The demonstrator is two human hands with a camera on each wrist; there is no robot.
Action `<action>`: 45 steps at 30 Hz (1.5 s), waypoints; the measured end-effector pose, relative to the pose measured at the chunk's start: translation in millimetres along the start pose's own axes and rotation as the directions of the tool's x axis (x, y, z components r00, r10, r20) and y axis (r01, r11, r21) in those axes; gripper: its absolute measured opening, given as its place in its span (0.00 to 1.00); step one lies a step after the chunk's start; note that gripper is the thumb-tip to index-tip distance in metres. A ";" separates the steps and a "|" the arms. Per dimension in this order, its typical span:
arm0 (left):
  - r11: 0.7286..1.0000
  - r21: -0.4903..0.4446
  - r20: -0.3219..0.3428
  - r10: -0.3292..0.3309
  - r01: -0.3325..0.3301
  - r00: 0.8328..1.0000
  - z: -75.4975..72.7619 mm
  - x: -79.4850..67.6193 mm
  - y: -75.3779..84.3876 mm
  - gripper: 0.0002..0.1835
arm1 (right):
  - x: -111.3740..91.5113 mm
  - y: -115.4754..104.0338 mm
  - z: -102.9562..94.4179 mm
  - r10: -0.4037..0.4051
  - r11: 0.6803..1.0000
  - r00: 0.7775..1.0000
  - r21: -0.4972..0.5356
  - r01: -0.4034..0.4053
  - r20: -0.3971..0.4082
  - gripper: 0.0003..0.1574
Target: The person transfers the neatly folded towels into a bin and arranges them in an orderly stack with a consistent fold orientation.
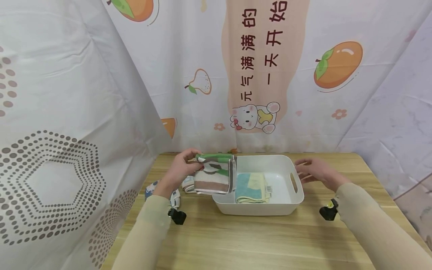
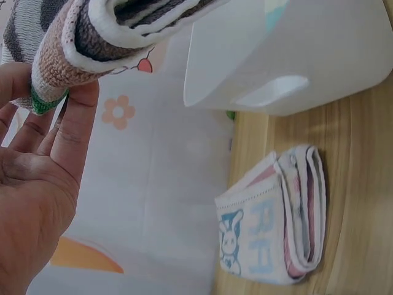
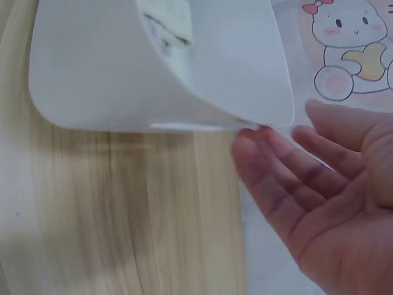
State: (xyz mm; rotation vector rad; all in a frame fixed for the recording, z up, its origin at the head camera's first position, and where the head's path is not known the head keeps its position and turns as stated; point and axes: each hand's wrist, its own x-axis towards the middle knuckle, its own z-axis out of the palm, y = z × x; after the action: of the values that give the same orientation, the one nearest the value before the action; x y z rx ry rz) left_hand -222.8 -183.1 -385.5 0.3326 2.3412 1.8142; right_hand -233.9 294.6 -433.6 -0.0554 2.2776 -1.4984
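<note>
My left hand pinches a folded towel by its left edge. The towel is striped in green, white and brown, and it hangs over the left end of a white plastic bin, hiding part of that side. Inside the bin lies a folded blue and yellow towel with a small label. At the bin's right end is my right hand, its fingers loosely bent and fingertips right at the rim, as the right wrist view also shows.
Left of the bin, a folded white towel with a blue rabbit print lies on the wooden table. Another blue-patterned cloth is partly behind my left forearm. A printed curtain hangs behind the table.
</note>
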 end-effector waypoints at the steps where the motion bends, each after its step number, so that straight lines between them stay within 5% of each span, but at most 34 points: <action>1: 1.000 -0.003 0.002 0.003 -0.003 1.000 2.2 1.2 -0.9 0.12 | 0.9 -1.3 0.3 -0.019 1.000 1.000 -0.006 0.019 -0.017 0.34; 9: 0.999 -0.044 0.041 0.008 -0.006 0.999 18.7 6.0 -4.1 0.13 | -0.2 -14.8 5.7 -0.112 0.993 0.990 -0.057 0.108 -0.088 0.34; 31: 0.996 -0.087 0.131 0.029 -0.018 0.991 50.1 14.9 -1.3 0.16 | -0.2 -54.4 49.4 -0.207 0.977 0.959 -0.006 0.212 0.192 0.34; 45: 0.994 -0.114 0.161 0.023 -0.004 0.987 60.6 16.7 2.3 0.18 | -4.8 -74.8 69.2 -0.222 0.975 0.937 0.084 0.207 0.269 0.35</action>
State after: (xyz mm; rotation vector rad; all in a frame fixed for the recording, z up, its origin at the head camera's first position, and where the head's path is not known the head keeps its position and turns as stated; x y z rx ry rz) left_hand -222.9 -121.4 -398.3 0.4633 2.1233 1.8413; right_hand -218.8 204.1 -389.1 -0.4832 2.0556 -1.5475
